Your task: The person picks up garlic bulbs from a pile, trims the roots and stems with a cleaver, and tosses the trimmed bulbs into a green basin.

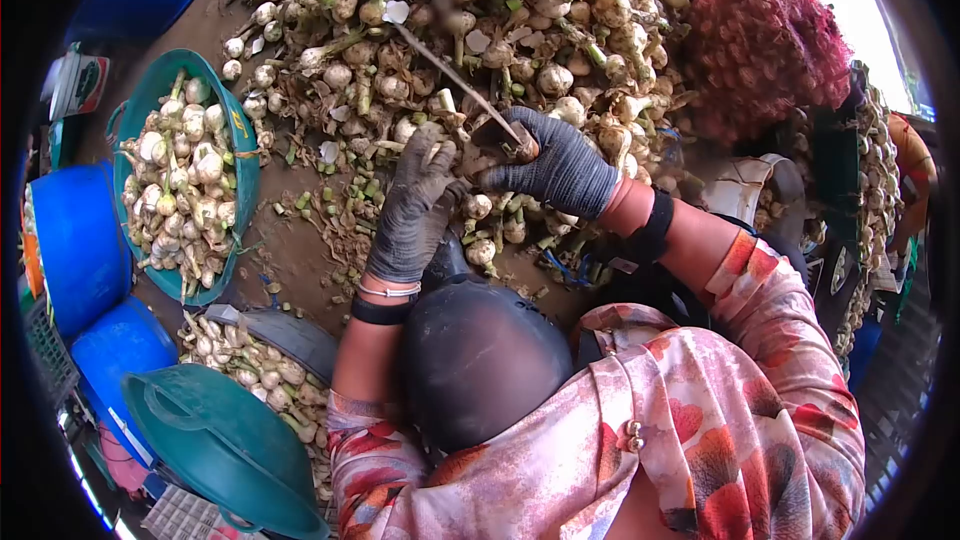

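My left hand [408, 215], in a dirty grey glove, has its fingers curled together beside the garlic heap; what they hold is hidden. Close to its right, my right hand [565, 165], in a dark striped glove, grips a tool [450, 72] with a long, thin, slightly curved blade pointing up and left over the heap. Garlic bulbs with stems [555, 80] lie piled beyond both hands. Cut green stem pieces [372, 190] and dry skins are scattered left of my left hand.
At the left, a green basket [247, 190] holds garlic bulbs, near blue containers [75, 240]. An overturned-looking green basin [220, 430] sits at lower left beside more garlic [270, 370]. A red mesh sack [765, 50] stands upper right, near a white bucket [735, 190].
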